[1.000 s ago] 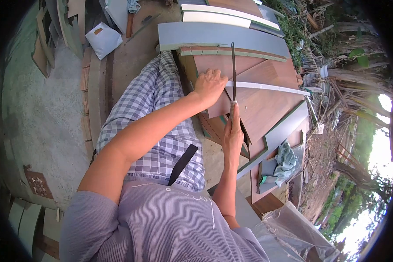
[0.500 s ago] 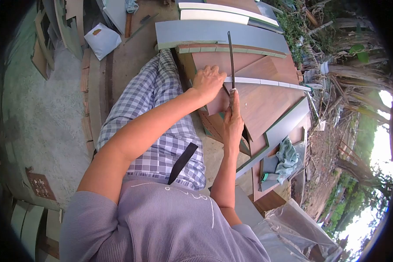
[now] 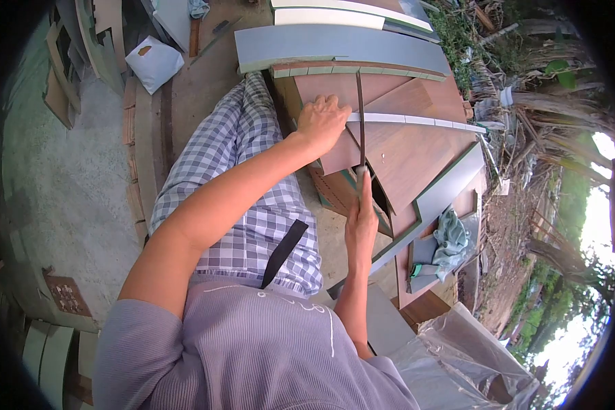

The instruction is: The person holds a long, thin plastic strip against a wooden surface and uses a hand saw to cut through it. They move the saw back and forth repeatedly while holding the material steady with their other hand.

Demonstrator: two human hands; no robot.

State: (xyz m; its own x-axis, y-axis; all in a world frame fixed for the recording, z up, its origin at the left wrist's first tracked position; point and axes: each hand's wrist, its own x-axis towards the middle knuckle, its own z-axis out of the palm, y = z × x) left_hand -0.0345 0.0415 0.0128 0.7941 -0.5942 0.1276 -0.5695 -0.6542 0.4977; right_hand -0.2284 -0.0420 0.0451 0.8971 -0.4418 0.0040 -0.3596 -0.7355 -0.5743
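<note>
My left hand has its fingers curled over the near end of a narrow white strip, holding it down on the brown boards. Thin lines divide the strip along its length. My right hand is closed round the handle of a long, thin, dark tool that looks like a file. Its blade points away from me and crosses the strip just right of my left fingers. Beneath the strip lies a wood-grained brown board.
Beyond the strip lie a grey panel and a green-edged strip. To the right are a notched grey board and a crumpled green cloth. A white bag stands on the floor at the left. Clear plastic sheeting covers something at lower right.
My right hand has drawn the file back toward me, so its tip sits nearer the strip. My left hand stays on the strip. The view has shifted slightly.
</note>
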